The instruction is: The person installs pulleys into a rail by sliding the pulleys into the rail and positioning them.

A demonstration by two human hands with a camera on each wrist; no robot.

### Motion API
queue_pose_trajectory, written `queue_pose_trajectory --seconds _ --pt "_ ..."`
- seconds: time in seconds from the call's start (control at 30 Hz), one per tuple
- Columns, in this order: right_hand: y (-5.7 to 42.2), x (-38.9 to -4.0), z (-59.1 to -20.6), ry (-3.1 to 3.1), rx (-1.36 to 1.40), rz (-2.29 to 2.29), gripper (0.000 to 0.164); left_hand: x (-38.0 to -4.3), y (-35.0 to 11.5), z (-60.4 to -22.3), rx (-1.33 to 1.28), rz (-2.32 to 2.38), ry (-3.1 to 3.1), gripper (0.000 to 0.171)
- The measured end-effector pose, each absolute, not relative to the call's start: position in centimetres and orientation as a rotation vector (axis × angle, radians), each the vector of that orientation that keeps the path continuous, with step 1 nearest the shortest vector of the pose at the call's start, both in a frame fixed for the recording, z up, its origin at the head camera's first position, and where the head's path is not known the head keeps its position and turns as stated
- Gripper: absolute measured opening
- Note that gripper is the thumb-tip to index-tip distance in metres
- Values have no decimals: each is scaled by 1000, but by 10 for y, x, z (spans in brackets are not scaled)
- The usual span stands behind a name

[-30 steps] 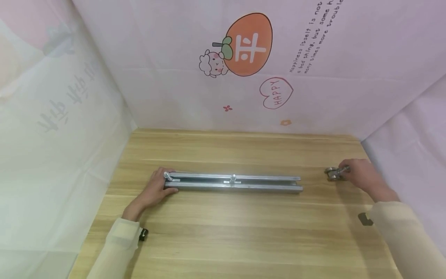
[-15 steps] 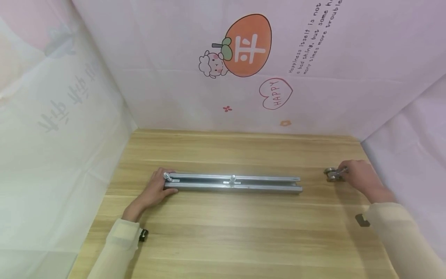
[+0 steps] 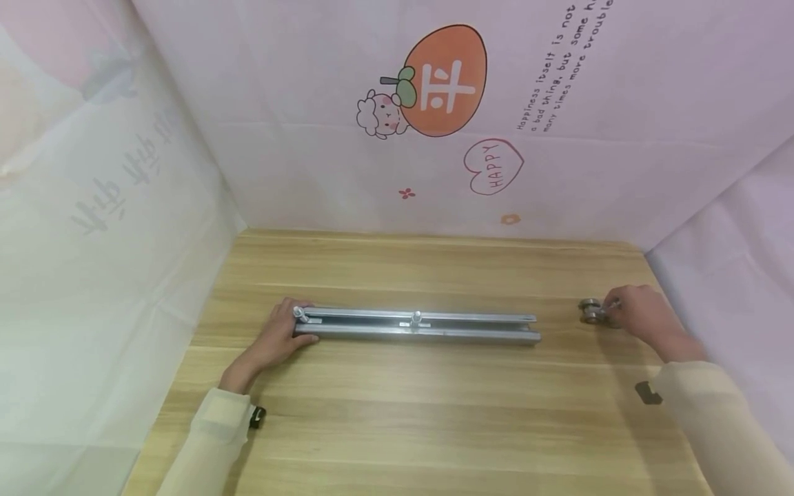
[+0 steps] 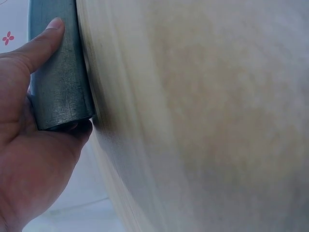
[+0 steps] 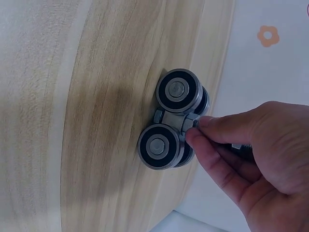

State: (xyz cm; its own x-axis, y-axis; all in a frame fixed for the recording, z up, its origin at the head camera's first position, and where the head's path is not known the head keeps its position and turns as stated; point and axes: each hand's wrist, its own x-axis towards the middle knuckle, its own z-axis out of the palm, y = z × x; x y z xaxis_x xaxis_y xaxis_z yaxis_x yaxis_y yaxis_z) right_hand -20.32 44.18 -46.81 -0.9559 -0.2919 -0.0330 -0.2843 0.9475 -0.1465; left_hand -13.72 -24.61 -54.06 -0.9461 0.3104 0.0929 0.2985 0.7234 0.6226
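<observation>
A silver metal channel rail (image 3: pixel 471 335) lies lengthwise on the table, its slot facing up. Two bolts stand in the slot: one bolt (image 3: pixel 300 314) at the left end, the other bolt (image 3: pixel 416 317) near the middle. My left hand (image 3: pixel 277 335) grips the rail's left end; in the left wrist view the thumb lies along its side wall. Well to the right of the rail, a roller trolley (image 5: pixel 164 118) with ball-bearing wheels rests close to the table surface. My right hand (image 5: pixel 263 154) pinches its hex nut between thumb and forefinger. The palm and fingers hide most of the trolley's bolt.
The wood-grain table (image 3: pixel 397 413) is bounded by a printed cloth (image 3: pixel 310 172) at the back and pale cloth sides. Dark wrist devices are partly visible at both cuffs.
My right fingers have shifted slightly on the trolley's bolt, and the trolley has turned a little. My left hand and the rail stay in place.
</observation>
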Motion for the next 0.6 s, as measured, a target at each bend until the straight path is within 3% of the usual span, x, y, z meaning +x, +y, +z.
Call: queue_pose_trajectory --seconds 0.6 --pt "429 -195 -465 3001 -482 -262 11 -138 -247 -542 490 1039 2889 64"
